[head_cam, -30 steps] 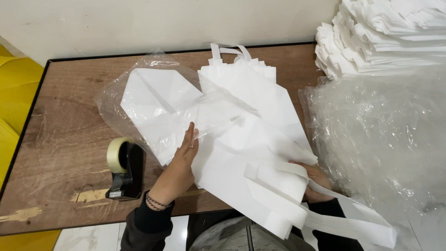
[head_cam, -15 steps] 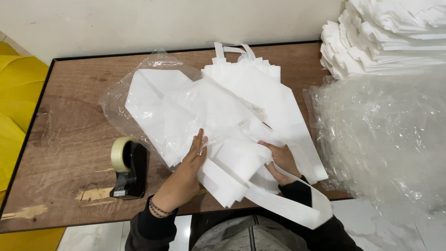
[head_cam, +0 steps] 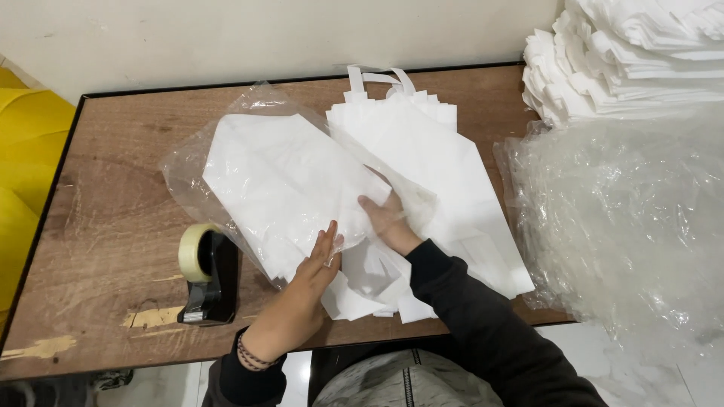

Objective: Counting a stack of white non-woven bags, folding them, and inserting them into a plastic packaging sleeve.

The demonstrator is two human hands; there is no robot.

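A folded white fabric bag (head_cam: 283,177) lies partly inside a clear plastic sleeve (head_cam: 188,169) on the brown wooden table (head_cam: 113,226). My left hand (head_cam: 313,267) presses flat on the sleeve's near open end. My right hand (head_cam: 388,218) reaches into the sleeve's mouth, fingers spread against the white fabric. Under and to the right lies a stack of white bags with handles (head_cam: 422,151), its handles pointing to the far edge.
A tape dispenser (head_cam: 207,275) with a roll stands at the left front of the table. A heap of clear plastic sleeves (head_cam: 626,218) fills the right side. A pile of folded white bags (head_cam: 633,53) sits at the back right. Yellow material (head_cam: 23,166) lies at the left.
The loose fabric and long handles that hung near the front edge are now tucked in. My right hand moved from the table's front right up into the sleeve's mouth.
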